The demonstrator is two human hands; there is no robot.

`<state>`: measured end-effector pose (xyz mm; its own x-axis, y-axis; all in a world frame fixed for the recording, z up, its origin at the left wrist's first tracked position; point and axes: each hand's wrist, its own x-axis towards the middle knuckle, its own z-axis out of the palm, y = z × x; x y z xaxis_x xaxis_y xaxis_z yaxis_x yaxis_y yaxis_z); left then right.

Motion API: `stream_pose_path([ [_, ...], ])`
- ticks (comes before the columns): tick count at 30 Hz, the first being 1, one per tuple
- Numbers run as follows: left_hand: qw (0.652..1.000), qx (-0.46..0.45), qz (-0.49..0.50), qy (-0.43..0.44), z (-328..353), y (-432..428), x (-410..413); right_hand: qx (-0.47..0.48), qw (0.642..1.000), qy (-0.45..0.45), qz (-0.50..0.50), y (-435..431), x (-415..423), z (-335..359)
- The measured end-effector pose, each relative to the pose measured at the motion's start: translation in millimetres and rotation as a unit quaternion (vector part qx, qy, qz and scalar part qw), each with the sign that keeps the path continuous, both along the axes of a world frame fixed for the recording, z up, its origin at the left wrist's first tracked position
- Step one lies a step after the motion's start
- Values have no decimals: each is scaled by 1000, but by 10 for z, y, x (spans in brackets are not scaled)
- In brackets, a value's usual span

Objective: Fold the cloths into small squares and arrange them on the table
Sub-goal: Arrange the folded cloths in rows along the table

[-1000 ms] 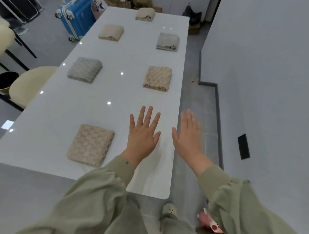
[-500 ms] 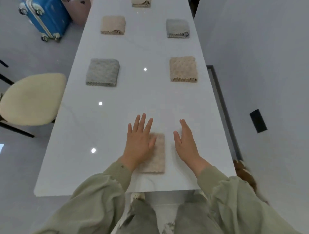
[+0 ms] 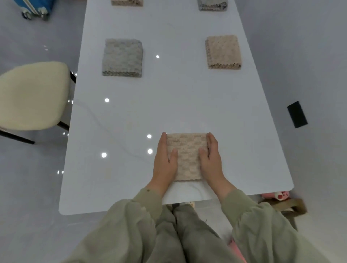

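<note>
A beige folded cloth (image 3: pixel 186 153) lies flat near the front edge of the white table (image 3: pixel 131 116). My left hand (image 3: pixel 165 161) presses flat against its left side with straight fingers, thumb on top of the cloth. My right hand (image 3: pixel 212 159) lies the same way along its right side. Farther back lie a grey folded cloth (image 3: pixel 122 57) on the left and a beige folded cloth (image 3: pixel 223 52) on the right. At the top edge, another beige cloth (image 3: pixel 126 2) and a grey cloth (image 3: pixel 212 5) are partly cut off.
A cream chair (image 3: pixel 32 95) stands at the table's left side. A blue suitcase (image 3: pixel 35 8) is on the floor at the top left. A black object (image 3: pixel 297 114) lies on the floor to the right, and a pink toy (image 3: pixel 277 195) sits by the table's front right corner.
The view swung round to face the table's length. Both hands, spread in the air a second ago, came down and now flank the nearest beige cloth, one at each side.
</note>
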<state>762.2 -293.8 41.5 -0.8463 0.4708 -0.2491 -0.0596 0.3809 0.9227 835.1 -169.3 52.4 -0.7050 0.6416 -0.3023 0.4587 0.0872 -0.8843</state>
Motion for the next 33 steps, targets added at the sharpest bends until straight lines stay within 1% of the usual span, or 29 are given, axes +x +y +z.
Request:
stream_pose_path([
  [7,999,35,38,-15,-14,55,123,-3,1000,18,-6,76,18,5],
  [11,999,31,36,-13,9,120,187,21,999,1,28,21,-17,-2],
  [15,998,27,49,-7,13,93,149,24,1000,5,8,85,44,-28],
  [17,999,12,37,-4,13,85,123,9,1000,5,-2,95,73,-32],
  [19,1000,-4,5,17,33,120,133,17,1000,4,7,40,48,6],
  [21,1000,-5,-8,18,55,148,178,22,1000,4,6,4,10,26],
  [23,1000,2,3,12,61,103,190,8,1000,12,-28,35,26,20],
  [24,1000,1,4,21,57,61,146,7,998,15,-54,68,60,5],
  [26,998,-5,-27,61,65,5,-81,17,993,10,-120,112,163,-20],
  [28,992,-16,-102,77,108,41,-441,21,978,9,-208,58,258,-21],
  [29,986,-18,-155,65,137,95,-624,21,966,13,-259,-11,296,-26],
  [31,965,-21,-261,14,182,254,-920,21,934,27,-356,-233,315,-50],
  [33,938,-29,-341,-49,193,428,-1089,2,899,42,-435,-514,249,-86],
])
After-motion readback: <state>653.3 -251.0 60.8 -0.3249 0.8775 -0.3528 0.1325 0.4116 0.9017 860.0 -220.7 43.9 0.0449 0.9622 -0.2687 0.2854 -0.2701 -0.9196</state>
